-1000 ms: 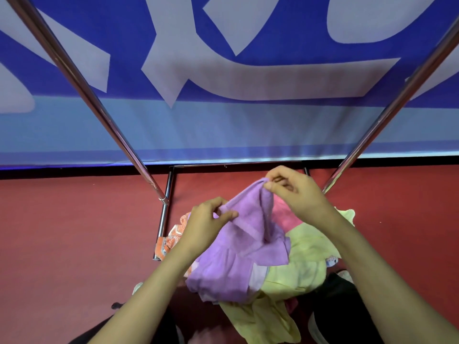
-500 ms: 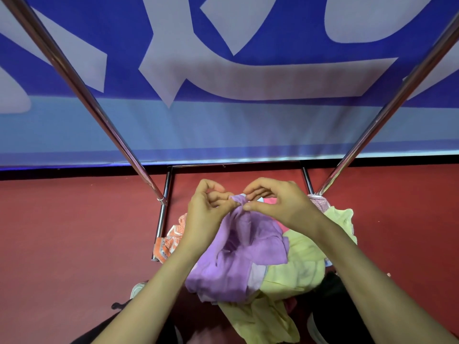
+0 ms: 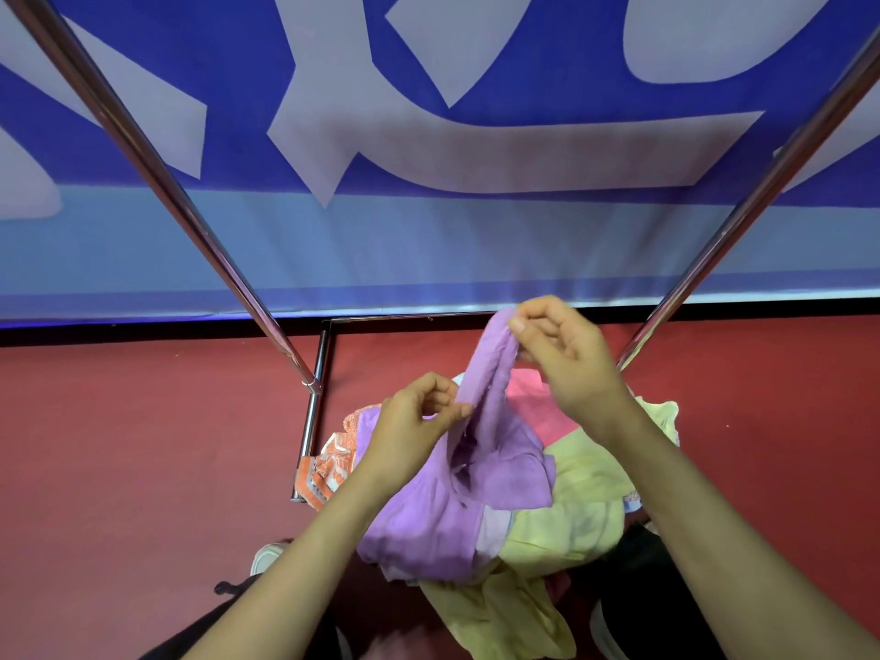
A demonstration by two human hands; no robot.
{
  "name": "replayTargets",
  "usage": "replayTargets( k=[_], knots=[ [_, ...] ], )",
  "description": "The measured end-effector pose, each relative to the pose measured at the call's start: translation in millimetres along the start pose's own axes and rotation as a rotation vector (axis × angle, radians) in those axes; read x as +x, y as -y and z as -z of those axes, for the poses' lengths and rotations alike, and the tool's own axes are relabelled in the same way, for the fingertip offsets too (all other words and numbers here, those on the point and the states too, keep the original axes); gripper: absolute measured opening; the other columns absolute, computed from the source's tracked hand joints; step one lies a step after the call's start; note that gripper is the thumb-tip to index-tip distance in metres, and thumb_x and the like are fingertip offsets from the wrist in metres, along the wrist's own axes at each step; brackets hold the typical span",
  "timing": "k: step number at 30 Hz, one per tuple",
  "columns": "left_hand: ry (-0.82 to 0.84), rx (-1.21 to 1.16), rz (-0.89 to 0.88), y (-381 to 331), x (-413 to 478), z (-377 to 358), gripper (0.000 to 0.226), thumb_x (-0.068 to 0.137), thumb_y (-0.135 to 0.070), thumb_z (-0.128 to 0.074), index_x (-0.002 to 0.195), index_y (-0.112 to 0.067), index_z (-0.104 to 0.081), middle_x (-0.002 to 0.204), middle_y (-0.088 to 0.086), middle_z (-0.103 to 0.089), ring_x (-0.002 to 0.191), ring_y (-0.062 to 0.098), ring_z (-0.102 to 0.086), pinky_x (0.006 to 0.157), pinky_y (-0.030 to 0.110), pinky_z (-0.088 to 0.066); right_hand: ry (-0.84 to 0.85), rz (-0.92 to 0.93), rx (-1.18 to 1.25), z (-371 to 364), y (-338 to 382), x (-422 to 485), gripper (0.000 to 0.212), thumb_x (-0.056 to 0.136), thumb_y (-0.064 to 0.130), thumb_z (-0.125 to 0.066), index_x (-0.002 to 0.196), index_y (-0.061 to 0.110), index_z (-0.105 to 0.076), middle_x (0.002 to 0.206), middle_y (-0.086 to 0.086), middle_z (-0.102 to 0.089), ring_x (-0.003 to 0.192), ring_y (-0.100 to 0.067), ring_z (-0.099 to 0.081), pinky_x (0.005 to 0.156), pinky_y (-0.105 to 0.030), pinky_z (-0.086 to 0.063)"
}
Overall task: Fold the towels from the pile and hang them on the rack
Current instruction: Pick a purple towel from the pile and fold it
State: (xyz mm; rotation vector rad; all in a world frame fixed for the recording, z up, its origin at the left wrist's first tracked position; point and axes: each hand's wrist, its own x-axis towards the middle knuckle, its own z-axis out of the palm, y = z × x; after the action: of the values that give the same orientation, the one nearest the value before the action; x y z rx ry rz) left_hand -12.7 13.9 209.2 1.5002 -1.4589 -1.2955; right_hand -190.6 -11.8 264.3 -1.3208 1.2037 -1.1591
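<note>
1. The soft lilac-purple cloth towel (image 3: 481, 473) lies on top of the loose pile of coloured towels (image 3: 500, 612). One of its edges is drawn up above the pile in a narrow, slanting ridge.
2. The right hand (image 3: 566, 359) is above the pile's far side. Its grip is narrow, thumb and fingertips pinching the top end of that raised edge.
3. The left hand (image 3: 414, 421) sits lower, over the pile's left side. Its grip pinches the same edge further down between thumb and forefinger (the other fingers curl in behind).
4. Within the pile, a pale yellow towel (image 3: 571, 516) spreads to the right of and under the purple one. A bright pink towel (image 3: 533, 407) shows at the far side, and an orange-and-white patterned cloth (image 3: 333, 462) pokes out at the left edge.
5. The shiny chrome tube rack (image 3: 265, 321) slants up on both sides of the pile, and its base frame rests on the dark red floor (image 3: 143, 445) just behind the pile.
6. A blue banner with pale shapes (image 3: 428, 240) stands beyond the pile.
</note>
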Motion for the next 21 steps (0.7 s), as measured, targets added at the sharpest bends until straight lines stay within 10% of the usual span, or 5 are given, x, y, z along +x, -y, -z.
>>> replayTargets(
  k=[5,10,21],
  knots=[
    [-0.183,-0.158,0.033,-1,4,3,0.01,0.09,-0.013,-0.066,0.081,-0.013,-0.061,0.069,-0.011,-0.06,0.068,0.007,-0.053,0.071,0.025,-0.045,-0.141,0.061,-0.157,22,1,4,0.026,0.092,0.0,-0.058,0.093,0.025,-0.054,0.079,0.007,-0.06,0.067,0.003,-0.056,0.069,-0.014,-0.046],
    [-0.243,-0.035,-0.185,-35,-4,9,0.01,0.09,-0.014,-0.065,0.085,-0.022,-0.065,0.087,-0.006,-0.066,0.073,0.004,-0.058,0.068,0.019,-0.047,0.248,-0.018,-0.334,12,3,-6,0.057,0.081,0.001,-0.071,0.111,0.046,-0.053,0.077,0.007,-0.056,0.059,-0.001,-0.05,0.064,-0.011,-0.044],
    [-0.092,0.051,-0.171,-34,-11,9,0.02,0.078,-0.01,-0.077,0.08,-0.022,-0.061,0.07,-0.02,-0.063,0.065,-0.003,-0.054,0.066,0.009,-0.043,0.076,0.036,-0.394,9,1,-2,0.024,0.081,0.008,-0.073,0.079,0.032,-0.068,0.078,0.013,-0.067,0.069,0.002,-0.058,0.071,-0.011,-0.046]
  ],
)
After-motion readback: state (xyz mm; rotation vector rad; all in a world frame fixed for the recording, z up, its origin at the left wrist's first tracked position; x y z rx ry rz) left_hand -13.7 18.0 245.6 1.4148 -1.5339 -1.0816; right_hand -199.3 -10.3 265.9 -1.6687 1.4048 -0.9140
